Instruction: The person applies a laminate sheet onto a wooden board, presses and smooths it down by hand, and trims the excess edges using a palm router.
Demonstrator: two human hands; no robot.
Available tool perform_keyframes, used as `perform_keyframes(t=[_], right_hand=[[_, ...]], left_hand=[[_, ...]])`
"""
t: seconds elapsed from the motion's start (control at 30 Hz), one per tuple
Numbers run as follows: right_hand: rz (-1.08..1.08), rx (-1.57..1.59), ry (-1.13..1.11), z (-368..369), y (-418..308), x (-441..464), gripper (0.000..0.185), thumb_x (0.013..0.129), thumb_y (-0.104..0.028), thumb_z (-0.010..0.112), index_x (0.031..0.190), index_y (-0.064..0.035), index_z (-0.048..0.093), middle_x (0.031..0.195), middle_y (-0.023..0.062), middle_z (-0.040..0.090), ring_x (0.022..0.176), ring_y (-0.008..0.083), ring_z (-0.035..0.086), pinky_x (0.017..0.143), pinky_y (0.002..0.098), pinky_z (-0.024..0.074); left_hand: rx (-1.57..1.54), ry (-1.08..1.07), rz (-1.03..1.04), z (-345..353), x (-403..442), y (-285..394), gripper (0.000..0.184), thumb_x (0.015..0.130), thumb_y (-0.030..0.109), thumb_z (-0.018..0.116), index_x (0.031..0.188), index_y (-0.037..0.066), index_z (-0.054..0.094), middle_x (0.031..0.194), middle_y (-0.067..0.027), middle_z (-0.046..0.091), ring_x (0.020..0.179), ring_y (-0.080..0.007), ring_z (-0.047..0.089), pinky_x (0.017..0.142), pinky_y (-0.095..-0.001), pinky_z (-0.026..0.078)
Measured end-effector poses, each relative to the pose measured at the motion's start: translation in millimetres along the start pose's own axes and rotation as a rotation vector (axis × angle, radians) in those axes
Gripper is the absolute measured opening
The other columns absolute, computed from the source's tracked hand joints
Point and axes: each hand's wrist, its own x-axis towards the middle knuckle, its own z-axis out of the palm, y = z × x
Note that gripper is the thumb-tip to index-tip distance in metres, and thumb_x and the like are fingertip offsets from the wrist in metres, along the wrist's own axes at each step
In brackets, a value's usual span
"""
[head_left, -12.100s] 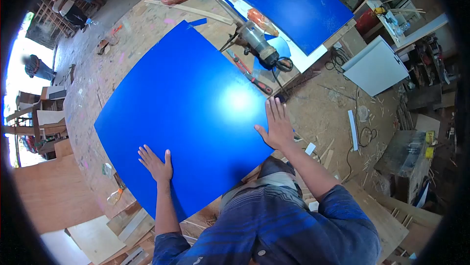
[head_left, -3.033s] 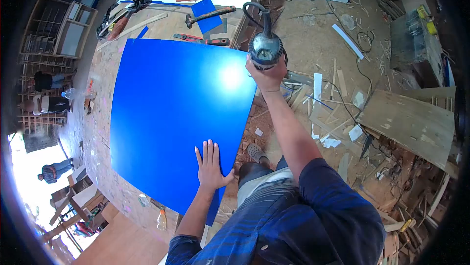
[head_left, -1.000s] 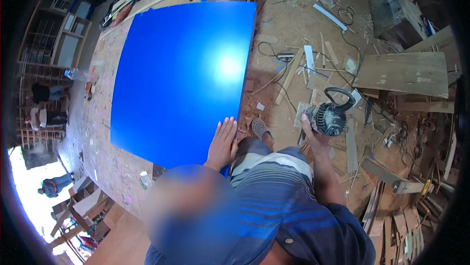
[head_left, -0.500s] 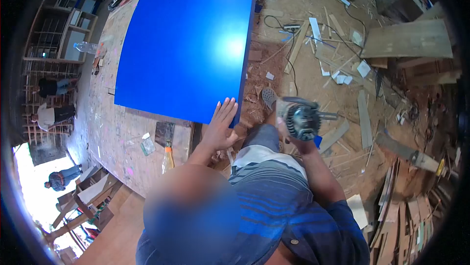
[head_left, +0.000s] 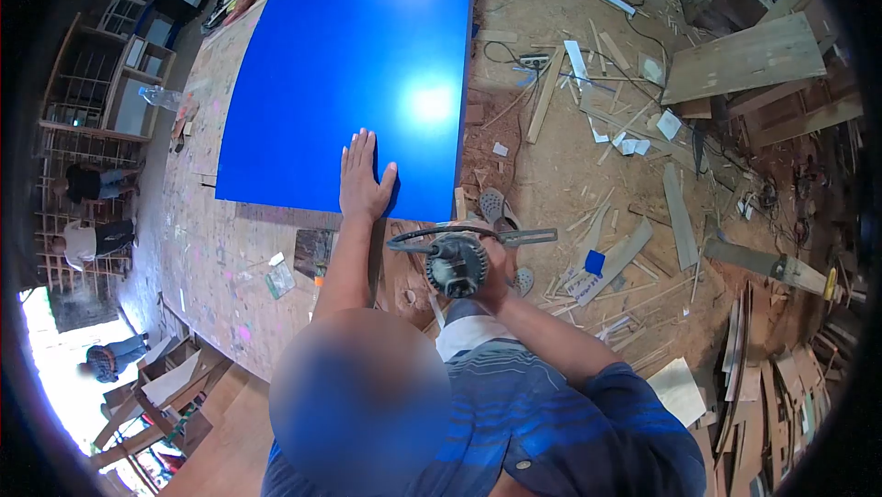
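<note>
My left hand (head_left: 366, 183) lies flat on a glossy blue panel (head_left: 317, 84), fingers stretched toward the far end and thumb apart. The panel rests on a worn wooden workbench (head_left: 207, 240). Close to the panel's near right corner, my right hand (head_left: 497, 275) is wrapped round a trim router (head_left: 457, 265) with a vented round top, a dark cord and a slotted metal guide bar (head_left: 531, 236). The router's underside is hidden, so I cannot tell whether it touches the panel edge.
Wood strips (head_left: 547, 97) and offcuts litter the floor, with a power strip (head_left: 533, 62) and cords among them. A clear bottle (head_left: 160, 97) lies beyond the bench's left edge. Several people (head_left: 115, 357) stand at the far left. Stacked boards (head_left: 763, 405) lean at the lower right.
My left hand has slid left and farther onto the panel from its near right corner. My right hand has brought the router leftward, to the panel's near edge.
</note>
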Motion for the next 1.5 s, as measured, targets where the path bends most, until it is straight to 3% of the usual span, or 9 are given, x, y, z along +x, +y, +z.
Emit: perform_keyframes(t=[0.23, 0.33, 0.57, 0.7, 0.77, 0.83, 0.97, 1.13, 1.5], right_hand=[[0.004, -0.058, 0.051, 20.1, 4.9, 2.4, 0.035, 0.081, -0.021, 0.088, 0.111, -0.0049, 0.078, 0.114, 0.0162, 0.077, 0.106, 0.0384, 0.076, 0.091, 0.0479, 0.0599], [-0.042, -0.025, 0.05, 27.1, 15.8, 5.1, 0.049, 0.085, -0.021, 0.087, 0.126, -0.0002, 0.068, 0.121, 0.0231, 0.073, 0.111, 0.0451, 0.07, 0.098, 0.0526, 0.0568], [0.009, -0.024, 0.089, 37.8, 23.5, 36.7, 0.035, 0.086, -0.016, 0.084, 0.118, -0.0064, 0.076, 0.13, 0.0159, 0.075, 0.117, 0.0359, 0.073, 0.099, 0.0462, 0.0582], [-0.077, -0.259, 0.016, 33.1, 45.9, 69.0, 0.062, 0.076, -0.023, 0.098, 0.127, -0.0014, 0.069, 0.12, 0.0153, 0.078, 0.105, 0.0355, 0.078, 0.096, 0.0454, 0.0618], [-0.028, -0.216, 0.019, 28.7, 49.4, 85.3, 0.063, 0.075, -0.026, 0.099, 0.126, -0.0019, 0.07, 0.12, 0.0154, 0.078, 0.104, 0.0358, 0.078, 0.095, 0.0459, 0.062], [0.088, -0.117, 0.038, 29.2, 52.3, 99.6, 0.048, 0.08, -0.023, 0.093, 0.124, -0.0091, 0.077, 0.121, 0.0101, 0.075, 0.115, 0.0327, 0.074, 0.097, 0.0453, 0.0596], [-0.03, -0.294, 0.014, 39.9, 94.9, 136.2, 0.065, 0.072, -0.03, 0.099, 0.128, -0.0093, 0.073, 0.118, 0.0106, 0.074, 0.106, 0.0341, 0.075, 0.093, 0.0468, 0.06], [0.027, -0.099, 0.022, 40.4, 123.8, 200.8, 0.064, 0.086, -0.034, 0.091, 0.137, -0.0074, 0.063, 0.125, 0.0132, 0.073, 0.111, 0.0308, 0.074, 0.093, 0.0468, 0.0606], [-0.145, -0.323, 0.151, 49.1, 217.2, 351.6, 0.074, 0.071, -0.032, 0.096, 0.132, -0.0049, 0.064, 0.114, 0.0148, 0.071, 0.098, 0.0351, 0.075, 0.085, 0.0443, 0.0633]], left_hand=[[0.043, 0.003, 0.006, 1.8, 0.4, -0.1, 0.079, 0.105, 0.046, 0.062, 0.171, 0.008, 0.041, 0.178, -0.016, 0.037, 0.167, -0.0338, 0.03, 0.139, -0.0506, 0.019], [0.032, 0.005, 0.013, -0.8, 0.9, 3.6, 0.079, 0.104, 0.046, 0.062, 0.17, 0.007, 0.041, 0.178, -0.0167, 0.038, 0.167, -0.0352, 0.03, 0.139, -0.0517, 0.019], [0.048, -0.011, 0.017, -1.9, 3.5, 2.8, 0.08, 0.103, 0.044, 0.062, 0.17, 0.005, 0.041, 0.178, -0.0186, 0.037, 0.167, -0.0369, 0.031, 0.138, -0.0539, 0.019], [0.043, -0.038, 0.002, -6.3, 6.6, 7.0, 0.082, 0.102, 0.044, 0.062, 0.17, 0.004, 0.04, 0.178, -0.0194, 0.037, 0.167, -0.0384, 0.03, 0.138, -0.0549, 0.018], [0.041, -0.047, -0.001, -7.5, 8.4, 7.6, 0.082, 0.102, 0.044, 0.061, 0.17, 0.003, 0.039, 0.178, -0.0204, 0.036, 0.167, -0.0392, 0.03, 0.138, -0.0554, 0.018], [0.032, -0.06, -0.004, -9.6, 10.6, 9.6, 0.083, 0.102, 0.045, 0.061, 0.17, 0.002, 0.039, 0.177, -0.0219, 0.036, 0.167, -0.0401, 0.03, 0.138, -0.0561, 0.018], [0.073, -0.115, 0.003, -11.4, 13.8, 10.3, 0.086, 0.103, 0.047, 0.06, 0.17, -0.003, 0.037, 0.177, -0.0257, 0.034, 0.167, -0.0419, 0.028, 0.137, -0.0585, 0.017], [0.05, -0.153, 0.015, -14.6, 18.0, 11.6, 0.09, 0.103, 0.048, 0.06, 0.17, -0.006, 0.033, 0.177, -0.0292, 0.032, 0.167, -0.0442, 0.026, 0.137, -0.0601, 0.016], [0.027, -0.231, -0.006, -14.7, 23.9, 8.3, 0.098, 0.099, 0.054, 0.063, 0.168, -0.009, 0.034, 0.176, -0.0332, 0.032, 0.167, -0.0475, 0.027, 0.136, -0.0642, 0.016]])
